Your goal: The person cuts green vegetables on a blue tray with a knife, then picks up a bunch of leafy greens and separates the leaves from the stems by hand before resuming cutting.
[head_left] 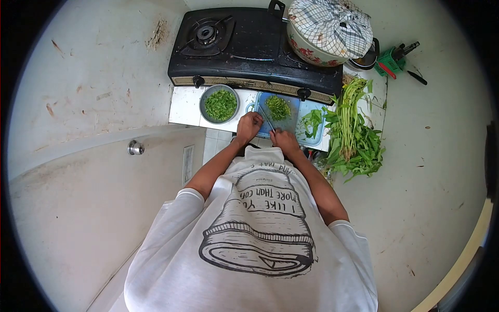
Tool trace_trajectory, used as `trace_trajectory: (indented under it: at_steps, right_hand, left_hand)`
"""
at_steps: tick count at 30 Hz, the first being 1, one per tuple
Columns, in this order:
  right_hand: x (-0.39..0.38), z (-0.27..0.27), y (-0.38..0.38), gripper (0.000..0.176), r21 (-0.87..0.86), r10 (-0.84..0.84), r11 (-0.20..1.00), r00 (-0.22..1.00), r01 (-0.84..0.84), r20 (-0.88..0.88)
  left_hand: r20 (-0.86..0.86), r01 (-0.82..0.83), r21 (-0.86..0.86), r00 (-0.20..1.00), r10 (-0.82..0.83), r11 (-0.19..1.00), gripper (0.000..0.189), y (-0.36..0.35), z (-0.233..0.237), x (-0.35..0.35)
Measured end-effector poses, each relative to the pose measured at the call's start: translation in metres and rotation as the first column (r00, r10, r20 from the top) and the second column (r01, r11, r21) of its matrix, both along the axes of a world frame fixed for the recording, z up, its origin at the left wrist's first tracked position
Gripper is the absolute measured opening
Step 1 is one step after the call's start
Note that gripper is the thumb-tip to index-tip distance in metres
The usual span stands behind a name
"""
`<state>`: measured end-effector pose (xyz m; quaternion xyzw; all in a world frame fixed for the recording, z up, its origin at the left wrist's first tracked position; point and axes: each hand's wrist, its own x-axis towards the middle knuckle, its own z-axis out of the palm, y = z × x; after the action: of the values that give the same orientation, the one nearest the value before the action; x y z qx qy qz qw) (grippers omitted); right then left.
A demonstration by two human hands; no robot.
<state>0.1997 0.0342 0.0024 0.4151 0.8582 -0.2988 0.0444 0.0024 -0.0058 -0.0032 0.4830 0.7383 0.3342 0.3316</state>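
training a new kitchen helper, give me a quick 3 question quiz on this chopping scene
1. Multiple choice: what fills the metal bowl beside the cutting board? A) chopped greens B) rice C) eggs
2. True or false: the pot on the stove is covered by a checked cloth.
3. Fill in: the knife is held in the person's ____ hand.
Key: 1 A; 2 true; 3 right hand.
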Motion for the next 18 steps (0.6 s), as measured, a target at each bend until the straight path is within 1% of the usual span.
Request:
trace_trajectory:
  at_steps: [2,5,8,11,14,18]
  right_hand:
    - [0.001,-0.003,0.000,0.050,0.002,-0.030,1.000,0.999,0.030,-0.016]
    - [0.001,0.002,-0.002,0.049,0.000,-0.014,1.000,1.000,0.014,-0.018]
    - [0.001,0.008,-0.002,0.050,-0.022,0.006,1.000,1.000,-0.006,-0.010]
    - [0.000,0.001,-0.002,0.049,-0.021,0.021,1.000,1.000,-0.021,-0.011]
    - [-0.007,-0.006,-0.001,0.049,-0.006,0.012,1.000,1.000,-0.013,-0.026]
    - [-0.010,-0.005,-0.001,0.049,0.019,0.025,1.000,1.000,-0.025,0.005]
  left_hand:
    - [0.005,-0.005,-0.024,1.000,0.005,1.000,0.011,0.000,0.001,0.000]
    - [0.011,-0.009,-0.002,1.000,0.009,1.000,0.012,0.000,0.003,0.001]
    - [-0.013,0.013,0.012,1.000,-0.012,1.000,0.012,0.000,0.000,-0.001]
    - [-0.056,0.031,0.049,0.998,-0.029,0.998,0.007,-0.001,0.003,-0.001]
    - [-0.078,0.053,0.032,0.996,-0.051,0.998,0.006,-0.001,0.008,-0.001]
    - [-0.240,0.186,0.120,0.959,-0.153,0.975,0.010,-0.006,0.005,-0.006]
